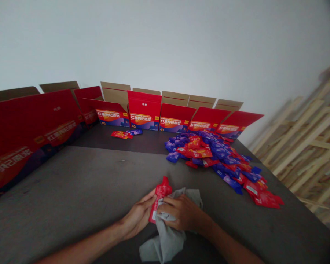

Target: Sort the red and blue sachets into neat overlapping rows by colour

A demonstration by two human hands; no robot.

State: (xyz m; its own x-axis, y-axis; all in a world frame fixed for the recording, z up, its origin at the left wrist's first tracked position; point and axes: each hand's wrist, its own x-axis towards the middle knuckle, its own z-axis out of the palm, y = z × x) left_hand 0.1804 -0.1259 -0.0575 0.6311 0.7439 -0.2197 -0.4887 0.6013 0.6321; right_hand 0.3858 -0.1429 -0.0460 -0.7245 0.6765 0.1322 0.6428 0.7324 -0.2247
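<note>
Red sachet [161, 194] stands tilted upright between the two hands, its top sticking out above them and its lower part pressed into a gray cloth [167, 234]. Left hand [137, 217] holds the sachet's left edge in a narrow grip, its fingers closed against the foil. Right hand [181, 213] is curled around a fold of the cloth, and that closed grip presses the fabric against the sachet's front. The cloth hangs below the hands onto the tabletop [71, 183]. Well ahead and to the right lies a loose pile of red and blue sachets [211, 157], spreading toward the tabletop's right edge. Farther left, a red sachet [121, 135] and a blue sachet [134, 132] lie together just before a row of open red cartons [143, 113] set along the wall [154, 44]. A larger red carton [30, 135] stands along the left side, and wooden slats [299, 143] lean beyond the right edge.
</note>
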